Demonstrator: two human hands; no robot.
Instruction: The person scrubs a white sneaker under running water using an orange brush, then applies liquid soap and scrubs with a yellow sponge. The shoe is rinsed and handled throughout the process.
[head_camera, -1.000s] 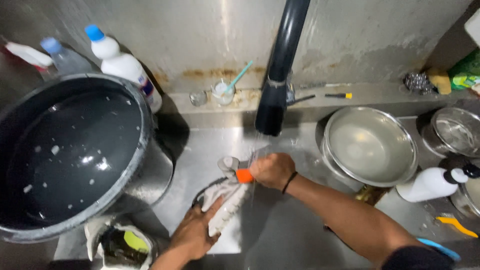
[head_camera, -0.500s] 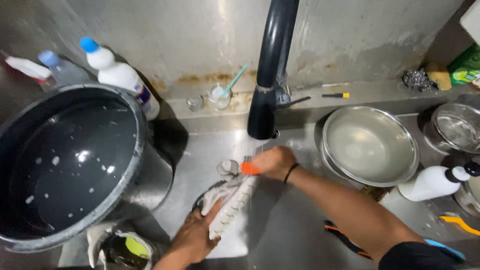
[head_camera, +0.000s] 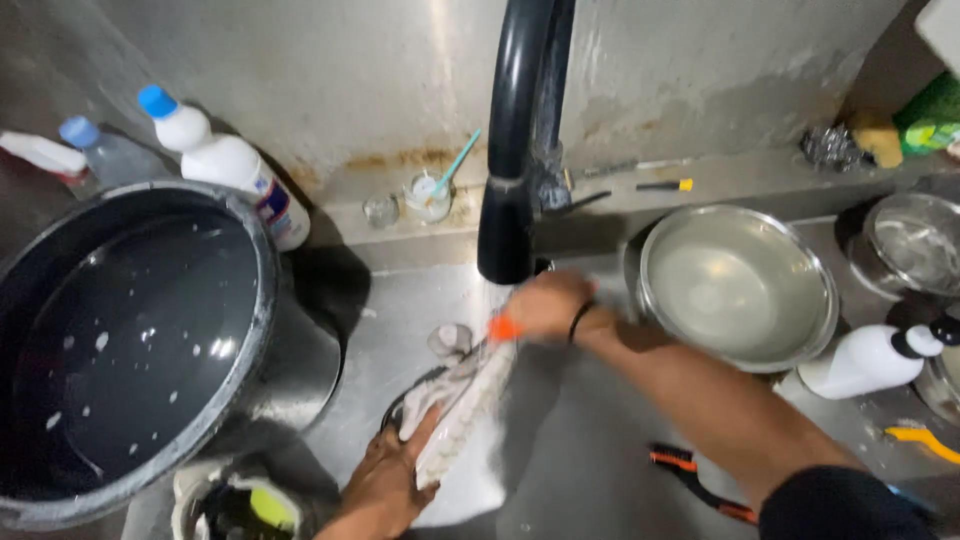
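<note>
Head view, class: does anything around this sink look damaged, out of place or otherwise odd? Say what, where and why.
Rusty brown staining runs along the steel back wall, just above the ledge behind the black tap. An orange-and-black brush lies loose in the sink basin. Nothing looks spilled or broken.

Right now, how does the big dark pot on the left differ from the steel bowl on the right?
The dark pot is far larger and deeper than the steel bowl. The pot's inside is black with pale specks; the bowl's is shiny silver. Both stand upright with open mouths, on either side of the faucet.
</note>
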